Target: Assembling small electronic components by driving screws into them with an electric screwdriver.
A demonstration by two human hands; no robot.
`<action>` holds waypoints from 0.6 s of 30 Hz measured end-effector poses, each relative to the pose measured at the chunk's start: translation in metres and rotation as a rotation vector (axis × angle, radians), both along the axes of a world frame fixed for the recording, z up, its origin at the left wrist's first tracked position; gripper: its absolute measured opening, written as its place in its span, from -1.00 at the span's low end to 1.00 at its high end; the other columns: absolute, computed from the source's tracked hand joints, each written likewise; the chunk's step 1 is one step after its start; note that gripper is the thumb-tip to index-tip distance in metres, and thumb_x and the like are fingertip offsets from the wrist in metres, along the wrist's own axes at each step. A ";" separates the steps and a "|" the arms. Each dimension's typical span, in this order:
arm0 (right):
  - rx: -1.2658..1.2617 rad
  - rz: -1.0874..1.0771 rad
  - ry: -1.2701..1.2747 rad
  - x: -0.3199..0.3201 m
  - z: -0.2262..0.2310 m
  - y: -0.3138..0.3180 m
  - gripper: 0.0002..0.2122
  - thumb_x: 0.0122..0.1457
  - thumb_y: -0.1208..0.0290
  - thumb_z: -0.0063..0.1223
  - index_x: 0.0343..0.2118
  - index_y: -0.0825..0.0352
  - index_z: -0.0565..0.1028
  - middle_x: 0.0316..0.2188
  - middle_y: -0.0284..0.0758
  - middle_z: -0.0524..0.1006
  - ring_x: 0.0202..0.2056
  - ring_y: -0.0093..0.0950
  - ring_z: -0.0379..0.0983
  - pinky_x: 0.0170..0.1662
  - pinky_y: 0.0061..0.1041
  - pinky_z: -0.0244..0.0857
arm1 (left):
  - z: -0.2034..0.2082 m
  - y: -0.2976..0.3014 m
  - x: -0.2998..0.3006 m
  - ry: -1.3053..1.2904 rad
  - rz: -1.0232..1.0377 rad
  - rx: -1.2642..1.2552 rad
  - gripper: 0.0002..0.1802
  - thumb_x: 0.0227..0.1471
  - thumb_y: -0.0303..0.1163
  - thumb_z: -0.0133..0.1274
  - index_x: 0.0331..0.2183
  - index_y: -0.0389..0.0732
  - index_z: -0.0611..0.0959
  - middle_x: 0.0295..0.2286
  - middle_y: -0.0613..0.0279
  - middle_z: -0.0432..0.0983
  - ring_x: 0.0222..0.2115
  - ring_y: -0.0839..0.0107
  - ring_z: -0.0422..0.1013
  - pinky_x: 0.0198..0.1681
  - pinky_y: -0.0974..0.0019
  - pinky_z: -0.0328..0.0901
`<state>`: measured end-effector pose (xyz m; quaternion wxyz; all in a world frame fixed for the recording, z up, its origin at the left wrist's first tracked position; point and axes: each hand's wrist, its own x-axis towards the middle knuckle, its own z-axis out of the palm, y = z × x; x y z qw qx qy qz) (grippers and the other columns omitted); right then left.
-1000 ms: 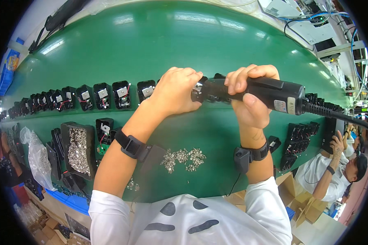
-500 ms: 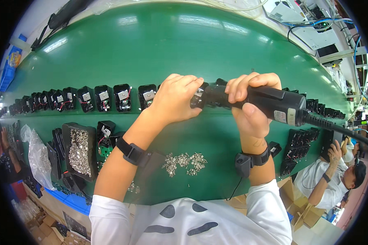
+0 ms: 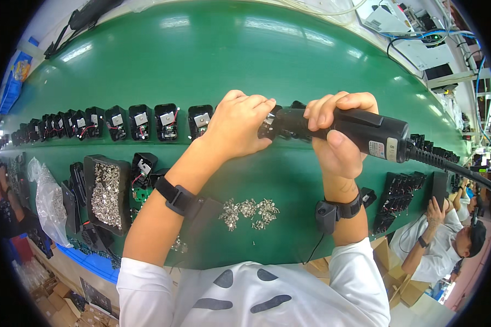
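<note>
Upper centre: my right hand (image 3: 341, 131) wraps the black power driver (image 3: 379, 133); my left hand (image 3: 237, 125) curls round a black housing (image 3: 268, 126) at the tip, probably bracing it. Screw piles (image 3: 248, 209) lower centre, presumably for reach.

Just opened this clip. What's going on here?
The person's right hand grips a black corded tool, its front end at a dark part held in the left hand, which hides much of it. Beyond the left forearm, open black housings stand in a row on the green table. Loose screws lie nearer the person.
</note>
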<state>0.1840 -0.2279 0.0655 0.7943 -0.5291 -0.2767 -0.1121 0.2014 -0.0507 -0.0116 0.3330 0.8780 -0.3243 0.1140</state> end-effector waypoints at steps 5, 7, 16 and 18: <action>-0.101 0.053 -0.043 0.001 -0.004 0.002 -0.67 -0.03 0.62 0.16 -0.22 0.39 0.29 -0.43 -0.26 0.47 -0.39 -0.50 0.42 -0.23 -0.47 0.36 | -0.003 -0.001 0.001 -0.004 -0.004 -0.016 -0.30 -0.47 -0.28 0.33 -0.14 -0.27 0.59 -0.25 0.15 0.53 -0.30 0.20 0.47 -0.05 0.21 0.27; -0.285 0.035 -0.075 0.001 0.002 0.005 -0.73 -0.11 0.67 0.10 -0.31 0.39 0.33 -0.47 -0.28 0.50 -0.43 -0.55 0.43 -0.30 -0.55 0.37 | -0.003 0.000 0.002 -0.012 -0.010 -0.032 -0.33 -0.48 -0.29 0.32 -0.16 -0.28 0.60 -0.28 0.14 0.54 -0.32 0.19 0.47 -0.08 0.21 0.30; -0.236 0.061 -0.090 0.001 -0.007 0.007 -0.79 -0.08 0.60 0.10 -0.36 0.38 0.35 -0.49 -0.30 0.50 -0.43 -0.53 0.45 -0.25 -0.51 0.40 | -0.003 0.002 0.002 0.006 -0.006 -0.008 -0.34 -0.49 -0.28 0.31 -0.18 -0.28 0.63 -0.32 0.14 0.57 -0.32 0.19 0.48 -0.09 0.21 0.32; -0.227 0.072 -0.079 -0.002 -0.010 0.006 -0.79 -0.06 0.58 0.13 -0.36 0.39 0.34 -0.48 -0.29 0.50 -0.42 -0.52 0.45 -0.23 -0.49 0.40 | -0.005 0.001 0.001 -0.009 -0.011 0.010 -0.34 -0.50 -0.28 0.31 -0.18 -0.28 0.63 -0.31 0.14 0.57 -0.31 0.19 0.49 -0.09 0.21 0.32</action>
